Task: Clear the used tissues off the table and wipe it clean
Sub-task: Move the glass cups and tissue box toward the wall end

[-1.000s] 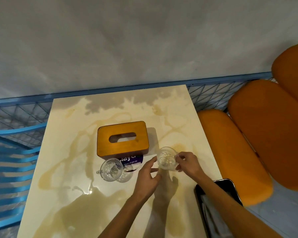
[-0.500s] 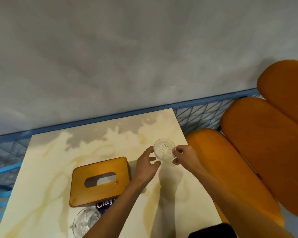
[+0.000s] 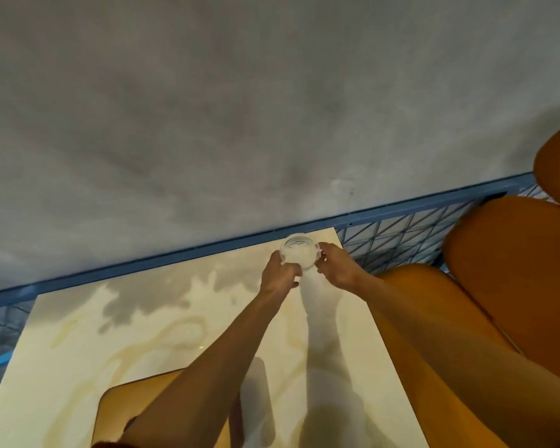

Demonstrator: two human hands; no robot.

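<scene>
Small cut glass [image 3: 299, 256] held in both hands at the far right corner of the surface [image 3: 175, 318]

My left hand [image 3: 278, 279] and right hand [image 3: 337, 273] each have their fingers [image 3: 325, 253] curled onto opposite sides of the glass, clamped on it. I cannot tell whether its base is touching down yet. This corner is the risk: the glass is just beside the blue rail [image 3: 175, 258] and the edge, so setting it down off-centre or nudging it while wiping could tip it over the side. The surface shows yellowish streaks that may be wet, and a smooth glass could skid there. My left forearm also crosses over the wooden tissue box [image 3: 123, 412], which I could drag when pulling back. No used tissues are in view.
</scene>
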